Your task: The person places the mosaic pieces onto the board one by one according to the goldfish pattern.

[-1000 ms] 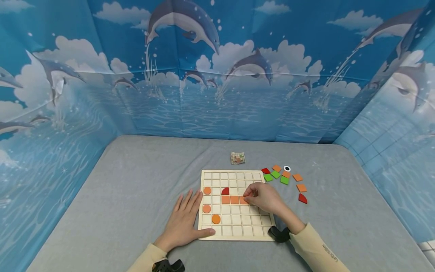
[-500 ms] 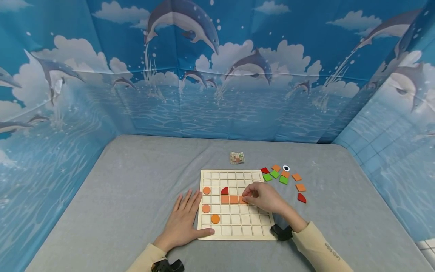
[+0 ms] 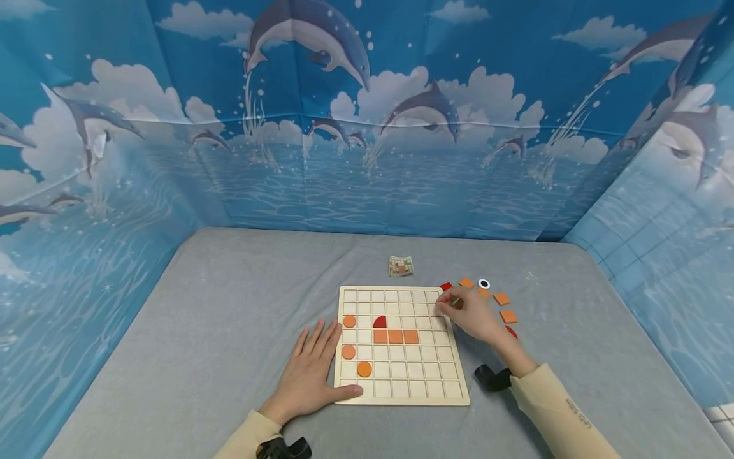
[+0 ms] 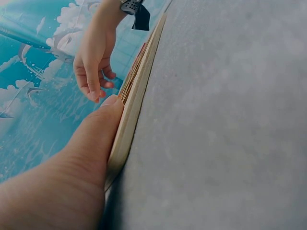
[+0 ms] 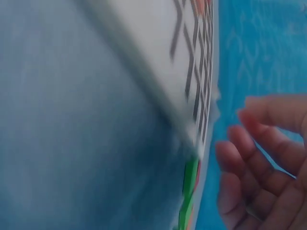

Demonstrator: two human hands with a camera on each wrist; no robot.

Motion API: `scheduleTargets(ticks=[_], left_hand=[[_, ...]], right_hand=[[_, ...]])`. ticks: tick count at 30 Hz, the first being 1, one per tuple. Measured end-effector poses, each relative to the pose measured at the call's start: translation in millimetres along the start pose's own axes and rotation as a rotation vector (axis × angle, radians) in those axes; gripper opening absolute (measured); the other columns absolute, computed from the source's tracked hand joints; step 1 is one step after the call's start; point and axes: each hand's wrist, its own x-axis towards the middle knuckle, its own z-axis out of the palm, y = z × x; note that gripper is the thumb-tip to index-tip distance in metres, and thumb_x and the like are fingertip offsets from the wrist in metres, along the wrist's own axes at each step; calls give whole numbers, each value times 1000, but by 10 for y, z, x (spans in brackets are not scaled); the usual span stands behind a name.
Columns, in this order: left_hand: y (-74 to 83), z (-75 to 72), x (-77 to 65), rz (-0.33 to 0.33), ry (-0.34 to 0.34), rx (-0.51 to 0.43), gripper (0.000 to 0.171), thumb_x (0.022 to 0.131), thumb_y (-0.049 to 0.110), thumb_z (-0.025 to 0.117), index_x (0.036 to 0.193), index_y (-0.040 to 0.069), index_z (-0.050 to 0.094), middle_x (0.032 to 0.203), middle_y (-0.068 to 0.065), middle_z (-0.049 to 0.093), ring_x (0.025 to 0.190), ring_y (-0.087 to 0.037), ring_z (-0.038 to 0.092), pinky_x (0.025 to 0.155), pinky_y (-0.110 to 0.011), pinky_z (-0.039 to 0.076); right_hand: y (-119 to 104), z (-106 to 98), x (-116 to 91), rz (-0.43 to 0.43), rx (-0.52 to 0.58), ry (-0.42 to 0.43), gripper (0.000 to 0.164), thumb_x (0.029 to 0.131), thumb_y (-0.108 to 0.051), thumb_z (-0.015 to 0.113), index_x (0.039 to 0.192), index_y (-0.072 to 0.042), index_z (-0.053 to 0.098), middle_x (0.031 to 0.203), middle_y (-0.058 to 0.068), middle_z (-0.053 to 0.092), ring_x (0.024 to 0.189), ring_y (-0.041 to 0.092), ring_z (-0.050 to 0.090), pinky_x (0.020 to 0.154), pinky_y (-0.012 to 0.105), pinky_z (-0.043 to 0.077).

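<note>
My left hand (image 3: 306,370) lies with fingers spread beside the wooden grid board (image 3: 398,389), its thumb on the board's front left corner. In the left wrist view the thumb (image 4: 91,134) rests on the rim. My right hand (image 3: 473,315) hovers by the board's far right edge, above green square tiles. A sliver of green shows between its fingers. In the right wrist view its loosely bent fingers hold nothing visible, and a green tile (image 5: 190,177) lies apart from them. On the board sit a row of orange squares (image 3: 395,336), a red quarter-circle (image 3: 380,322) and orange discs (image 3: 364,369).
Right of the board lie loose orange squares (image 3: 501,298), a partly hidden red quarter-circle (image 3: 511,331) and a white disc with a black centre (image 3: 484,284). A small patterned card (image 3: 400,266) lies behind the board. Dolphin-printed curtains (image 3: 367,185) surround the grey-covered table (image 3: 229,287).
My right hand has left the third orange square, which lies fully visible in the row. It has moved right and back to the green tiles. My left hand has stayed put.
</note>
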Motion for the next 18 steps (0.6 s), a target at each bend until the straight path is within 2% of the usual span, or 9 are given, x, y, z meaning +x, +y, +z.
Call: scheduleTargets(ticks=[5, 9, 12, 16, 18], left_hand=[[4, 2, 3, -3, -3, -2, 113, 74, 83, 45, 152, 7, 17, 157, -7, 16, 143, -26, 6, 113, -44, 0], [9, -1, 1, -8, -3, -10, 113, 74, 82, 47, 152, 6, 18, 157, -6, 17, 143, -26, 6, 113, -45, 0], [9, -7, 0, -11, 0, -11, 113, 73, 82, 48, 152, 6, 18, 156, -6, 17, 143, -26, 6, 113, -45, 1], [9, -11, -1, -10, -3, -6, 113, 73, 83, 46, 152, 6, 18, 156, -7, 17, 143, -26, 7, 113, -45, 1], [8, -12, -2, -10, -5, -4, 113, 73, 83, 46, 152, 7, 18, 156, -7, 17, 143, -26, 7, 113, -45, 1]], right_hand=[[189, -145, 65, 41, -31, 132, 11, 89, -16, 67, 92, -6, 69, 79, 4, 63, 58, 17, 52, 46, 36, 43], [306, -260, 145, 81, -30, 192, 14, 88, -16, 68, 93, -3, 68, 77, 6, 62, 59, 19, 52, 45, 37, 42], [382, -354, 209, 154, -53, 170, 22, 89, -21, 68, 99, -1, 67, 85, 11, 63, 67, 22, 54, 50, 36, 44], [459, -465, 270, 259, -93, 94, 33, 90, -25, 67, 108, 3, 63, 98, 19, 62, 79, 29, 56, 59, 36, 47], [500, -503, 298, 307, -110, 73, 36, 89, -26, 67, 110, 4, 62, 102, 21, 60, 80, 30, 56, 61, 37, 47]])
